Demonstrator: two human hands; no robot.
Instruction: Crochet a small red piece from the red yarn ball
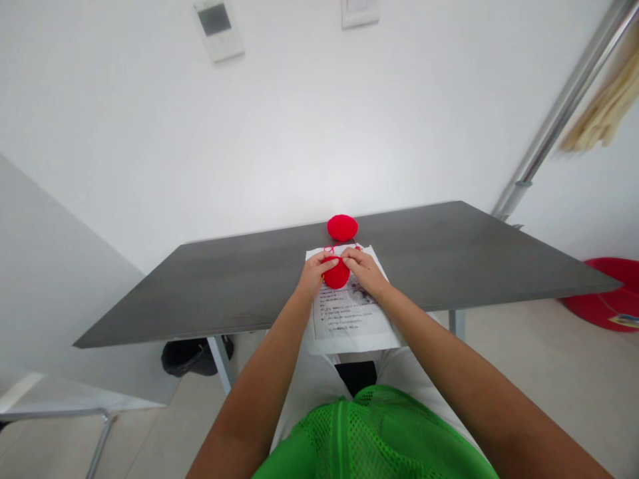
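A round red crochet piece (336,275) is held over the printed paper sheet (349,326). My left hand (313,271) is closed on its left side, thumb on the upper edge. My right hand (363,268) pinches the piece's upper right edge. A thin tool, perhaps a crochet hook (356,244), shows just above my right fingers; I cannot tell whether they hold it. Behind the hands sits a red yarn ball (342,227), with a loop of red yarn (329,249) lying nearer. A tiny yellow spot shows at the piece's left edge.
The dark grey table (239,279) stands against a white wall (299,133). Below its left side is a black bag-lined bin (192,357). A red basin (604,303) stands on the floor at right, under hanging cream-coloured gloves (604,106). A metal pipe (564,120) runs up the wall.
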